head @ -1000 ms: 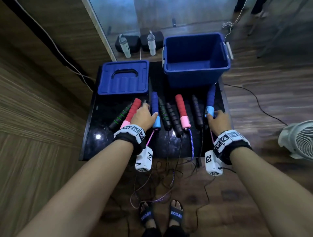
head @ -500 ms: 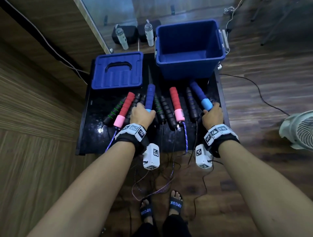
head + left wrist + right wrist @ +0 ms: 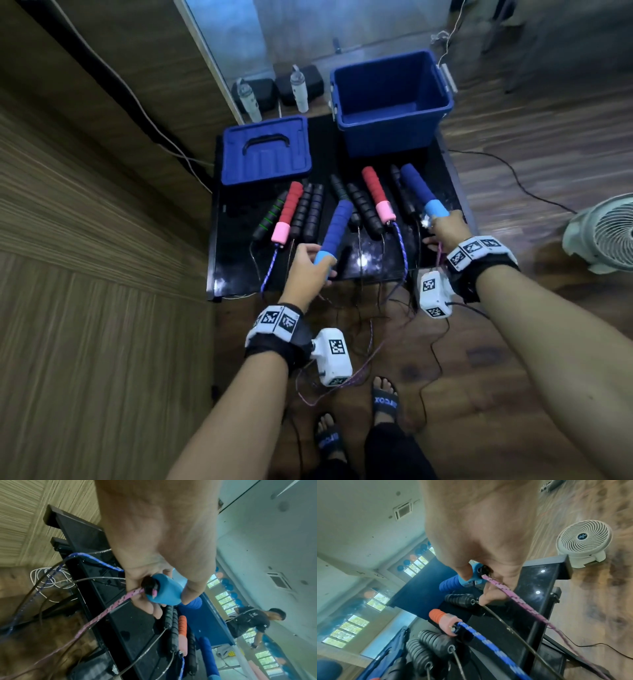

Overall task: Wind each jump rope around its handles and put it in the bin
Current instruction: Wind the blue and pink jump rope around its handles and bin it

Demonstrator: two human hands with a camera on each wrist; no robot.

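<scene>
My left hand (image 3: 310, 265) grips the light-blue end of one blue foam handle (image 3: 337, 226) and holds it lifted above the black table (image 3: 236, 274). In the left wrist view its fingers (image 3: 188, 596) curl round the handle end (image 3: 164, 591), and a pink rope (image 3: 109, 608) runs out of it. My right hand (image 3: 445, 229) pinches the end of the matching blue handle (image 3: 418, 186) at the table's right side; the pink rope (image 3: 513, 595) leaves it too. The open blue bin (image 3: 390, 102) stands at the back right.
Red-and-pink handles (image 3: 289, 212) (image 3: 376, 193) and several black handles (image 3: 363, 209) lie in a row on the table, their ropes hanging to the wooden floor. The blue lid (image 3: 265, 150) lies at the back left. A white fan (image 3: 603, 233) stands to the right.
My left hand has lifted its blue handle off the table and drawn it back toward me. My right hand has pulled its handle slightly right and back.
</scene>
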